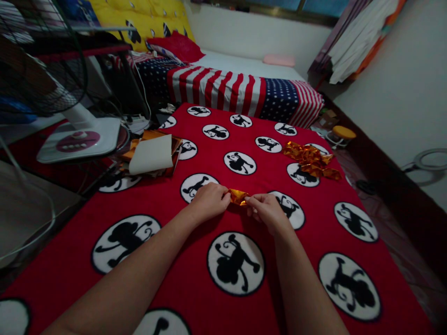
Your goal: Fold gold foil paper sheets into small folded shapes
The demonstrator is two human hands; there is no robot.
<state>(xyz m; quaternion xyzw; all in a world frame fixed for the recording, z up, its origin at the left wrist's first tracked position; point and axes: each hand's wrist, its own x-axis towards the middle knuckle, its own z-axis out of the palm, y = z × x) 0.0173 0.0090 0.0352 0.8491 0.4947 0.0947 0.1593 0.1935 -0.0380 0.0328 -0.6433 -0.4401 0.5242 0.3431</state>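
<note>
Between my two hands is a small piece of shiny gold foil paper [238, 197], folded or crumpled into a short strip. My left hand [210, 201] pinches its left end, with thumb and fingers pressed together. The right end is gripped by the fingertips of my right hand [267, 209]. Both hands are just over a red cloth [240, 218] printed with black monkey figures in white circles. Farther right on the cloth lie several crinkled gold foil pieces [309, 158]. To the left, a stack of gold sheets [150, 135] has a whitish sheet [152, 154] on top.
A fan's white base [80, 139] stands left of the cloth, with cables around it. Behind the cloth is a bed with a striped and starred cover [223, 88]. A yellow-topped stool [344, 132] is on the floor at the right, near the wall.
</note>
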